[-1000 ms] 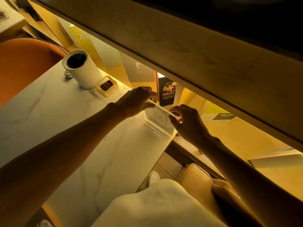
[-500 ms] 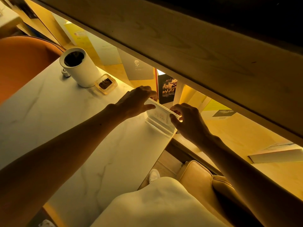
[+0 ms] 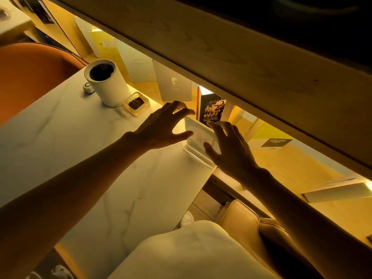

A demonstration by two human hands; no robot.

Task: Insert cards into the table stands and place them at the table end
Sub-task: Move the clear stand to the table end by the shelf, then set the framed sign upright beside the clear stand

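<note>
A clear acrylic table stand (image 3: 198, 138) with a pale printed card inside stands upright at the far right corner of the white marble table (image 3: 80, 158). My left hand (image 3: 163, 125) hovers just left of the stand, fingers spread, holding nothing. My right hand (image 3: 229, 150) is to the right of the stand, fingers apart, its thumb in front of the stand's lower face; whether it touches is unclear.
A white cylindrical container (image 3: 105, 84), a small white object (image 3: 88, 88) and a glass dish with dark contents (image 3: 136, 103) stand at the table's far edge. Cards and booklets (image 3: 174, 85) lean on the lit wooden shelf behind. A wooden beam overhangs. An orange chair (image 3: 30, 73) sits left, a tan cushion (image 3: 241, 220) below.
Both hands have let go of the stand's top edge and opened, drawing back slightly. The stand now stands on its own at the table's corner.
</note>
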